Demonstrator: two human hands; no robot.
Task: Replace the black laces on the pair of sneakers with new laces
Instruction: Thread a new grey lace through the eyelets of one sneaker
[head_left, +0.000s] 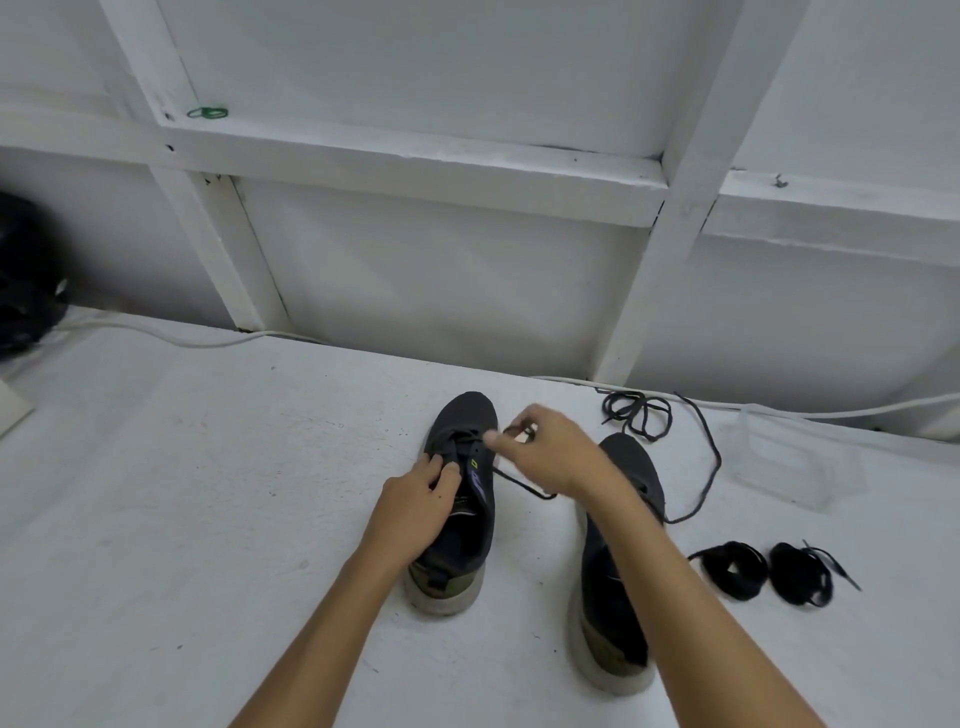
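Two dark sneakers stand on the white surface, toes pointing away from me. My left hand (415, 501) grips the left sneaker (462, 525) at its tongue and eyelets. Above that shoe's laced front, my right hand (545, 449) pinches a black lace (519, 483) that loops down to the right. My right forearm partly covers the right sneaker (615, 597). A loose black lace (644, 415) lies tangled behind the right sneaker, trailing toward its side. Two coiled black lace bundles (732, 569) (800, 574) rest to the right.
A clear plastic tray (795, 457) sits at the right. A white cable (171, 335) runs along the foot of the white framed wall. A dark object (26, 280) sits at the far left, and a green rubber band (208, 113) lies on a wall ledge.
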